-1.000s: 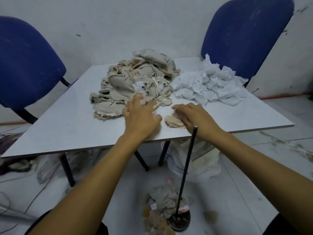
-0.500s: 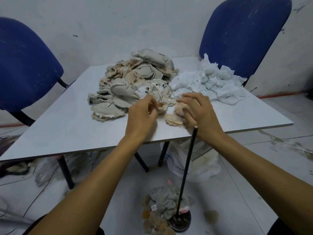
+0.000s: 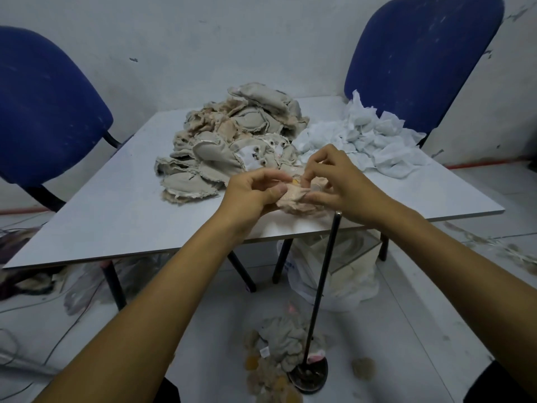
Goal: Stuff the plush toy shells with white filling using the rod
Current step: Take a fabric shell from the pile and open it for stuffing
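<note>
Both hands pinch one peach plush shell [image 3: 296, 197] over table's near edge: left hand [image 3: 252, 193] grips its left end, right hand [image 3: 340, 181] its right.

Rod [image 3: 322, 286]: one, upright on floor base, tip just below right wrist; right hand nearer.

Shell heap [image 3: 232, 141] at table centre, uncounted. Filling pile [image 3: 369, 141]: one, far right corner.

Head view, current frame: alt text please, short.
Both hands, left hand and right hand, pinch a small peach plush shell above a white table. Behind it lie a shell pile and white filling; an upright rod stands on the floor.
</note>
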Tool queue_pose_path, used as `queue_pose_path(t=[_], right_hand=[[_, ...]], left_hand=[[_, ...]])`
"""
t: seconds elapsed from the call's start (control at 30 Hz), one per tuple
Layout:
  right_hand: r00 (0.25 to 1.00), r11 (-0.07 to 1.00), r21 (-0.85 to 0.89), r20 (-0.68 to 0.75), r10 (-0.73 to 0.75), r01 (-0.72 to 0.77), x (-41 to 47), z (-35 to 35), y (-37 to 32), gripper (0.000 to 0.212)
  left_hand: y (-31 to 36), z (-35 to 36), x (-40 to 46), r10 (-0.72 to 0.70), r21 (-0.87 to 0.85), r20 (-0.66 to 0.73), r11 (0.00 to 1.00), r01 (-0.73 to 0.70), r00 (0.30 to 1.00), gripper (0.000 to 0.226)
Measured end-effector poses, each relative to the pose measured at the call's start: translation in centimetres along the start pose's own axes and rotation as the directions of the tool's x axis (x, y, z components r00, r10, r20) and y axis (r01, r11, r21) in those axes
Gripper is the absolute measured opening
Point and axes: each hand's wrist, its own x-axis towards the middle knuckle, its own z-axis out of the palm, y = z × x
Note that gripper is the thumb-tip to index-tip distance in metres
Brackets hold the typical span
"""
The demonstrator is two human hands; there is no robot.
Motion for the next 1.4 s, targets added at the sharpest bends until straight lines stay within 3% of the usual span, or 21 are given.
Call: queue_pose_path(t=[0.13, 0.23, 0.4, 0.53, 0.63, 0.73, 0.8, 0.87, 1.0, 1.17, 1.27, 1.33, 1.4], right_hand=[[0.998, 0.969, 0.245, -0.046, 0.034, -0.021, -0.4, -1.0, -0.4, 0.009], [0.997, 0.928, 0.370, -0.046, 0.065, -0.043, -0.7, -1.2, -0.8, 0.008], [0.998, 0.891, 0.452, -0.033, 0.060, -0.038, -1.2, -0.8, -1.5, 0.008], [0.996, 0.905, 0.421, -0.027, 0.086, -0.067, -1.5, -0.4, -1.8, 0.010], [0.984, 0.928, 0.353, -0.082, 0.159, -0.120, -1.8, 0.1, -1.9, 0.014], [0.953, 0.949, 0.270, -0.204, 0.225, -0.166, -1.9, 0.8, -2.0, 0.023], [0.927, 0.964, 0.221, -0.311, 0.211, -0.145, -1.7, 1.5, -2.5, 0.027], [0.909, 0.980, 0.174, -0.387, 0.153, -0.091, -1.6, 2.0, -2.9, 0.028], [0.916, 0.993, 0.120, -0.397, 0.060, -0.013, -1.9, 2.3, -2.6, 0.024], [0.909, 0.991, 0.135, -0.414, 0.047, 0.010, -1.7, 3.3, -2.8, 0.023], [0.916, 0.982, 0.170, -0.376, 0.139, -0.079, -1.6, 3.3, -2.1, 0.025], [0.929, 0.992, 0.101, -0.356, 0.102, -0.070, -1.9, 3.0, -1.5, 0.025], [0.941, 0.997, 0.076, -0.338, 0.025, 0.001, -2.3, 2.8, -1.3, 0.024]], left_hand=[[0.7, -0.5, -0.3, -0.077, 0.142, 0.167, 0.988, 0.053, 0.983, 0.012], [0.7, -0.4, -0.5, -0.136, 0.096, 0.257, 0.989, 0.115, 0.957, 0.010], [0.6, 0.3, -0.9, -0.060, -0.005, 0.338, 0.998, 0.065, 0.939, 0.014], [0.7, 1.1, -1.3, -0.026, -0.051, 0.299, 0.998, 0.043, 0.954, 0.014], [0.7, 1.6, -1.5, 0.014, 0.033, 0.148, 0.999, -0.019, 0.989, 0.018], [0.3, 2.6, -1.9, 0.184, 0.293, -0.034, 0.942, -0.166, 0.982, 0.023], [-0.4, 3.6, -2.4, 0.343, 0.521, -0.073, 0.814, -0.258, 0.936, 0.020], [-0.8, 4.1, -2.5, 0.415, 0.598, -0.117, 0.755, -0.269, 0.902, 0.020], [-0.7, 3.7, -2.0, 0.318, 0.456, -0.185, 0.866, -0.205, 0.930, 0.027], [-1.3, 4.1, -2.3, 0.302, 0.354, -0.319, 0.917, -0.183, 0.898, 0.033], [-1.4, 3.7, -1.8, 0.244, 0.364, -0.237, 0.920, -0.147, 0.940, 0.023], [-1.2, 3.2, -1.5, 0.064, 0.101, -0.079, 0.993, -0.056, 0.995, 0.021], [-1.0, 3.0, -1.5, -0.110, -0.201, 0.028, 0.973, 0.113, 0.994, 0.030]])
